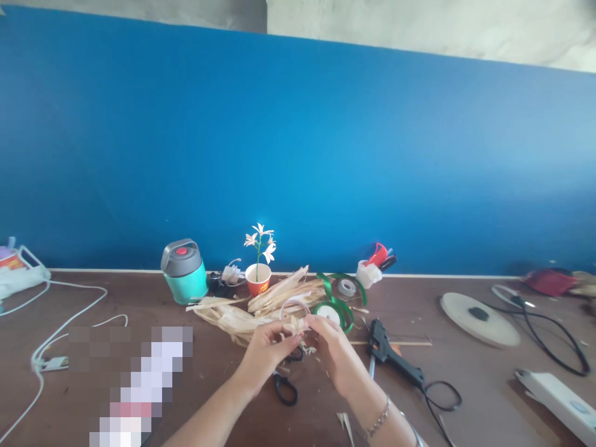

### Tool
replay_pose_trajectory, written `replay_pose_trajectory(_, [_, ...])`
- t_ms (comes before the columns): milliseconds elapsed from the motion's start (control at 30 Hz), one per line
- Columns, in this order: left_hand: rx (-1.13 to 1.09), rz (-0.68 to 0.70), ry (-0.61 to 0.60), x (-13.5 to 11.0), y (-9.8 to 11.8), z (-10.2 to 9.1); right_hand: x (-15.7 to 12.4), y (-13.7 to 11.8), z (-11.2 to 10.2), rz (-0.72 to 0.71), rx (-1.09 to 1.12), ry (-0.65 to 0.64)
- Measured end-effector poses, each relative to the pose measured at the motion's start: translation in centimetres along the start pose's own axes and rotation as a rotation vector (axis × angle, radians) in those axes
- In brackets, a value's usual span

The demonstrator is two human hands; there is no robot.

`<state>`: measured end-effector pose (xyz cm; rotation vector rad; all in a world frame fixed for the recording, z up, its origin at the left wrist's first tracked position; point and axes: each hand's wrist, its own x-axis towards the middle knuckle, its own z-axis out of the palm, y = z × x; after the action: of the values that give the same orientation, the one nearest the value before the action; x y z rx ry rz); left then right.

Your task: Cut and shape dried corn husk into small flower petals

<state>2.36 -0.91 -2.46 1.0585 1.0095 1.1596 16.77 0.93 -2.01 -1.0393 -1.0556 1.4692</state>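
Blue panel [298, 143] is backing a brown surface [410, 310]. Pale dried strips [288, 293] are lying there. Both hands [266, 352] [336, 354] are pinching a small piece [297, 325].

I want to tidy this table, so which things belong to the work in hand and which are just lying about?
Likely part of the job:
- pale piece in both hands
- dry pale strips
- green ribbon
- glue gun
- perhaps the pale flower

Probably just lying about:
- turquoise flask
- round disc
- white device

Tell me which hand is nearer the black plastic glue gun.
Right. The right hand is just left of the glue gun; the left hand is farther left, beyond the right hand.
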Motion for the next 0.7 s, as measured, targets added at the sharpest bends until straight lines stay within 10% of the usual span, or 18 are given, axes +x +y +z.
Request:
replay_pose_trajectory(133, [0.109,0.123,0.007,0.01,0.02,-0.11,-0.03,-0.29,0.19,0.177,0.132,0.003])
replay_pose_trajectory(700, [0.378,0.557,0.186,0.13,-0.46,-0.51,-0.4,-0.52,0.46,0.138,0.16,-0.034])
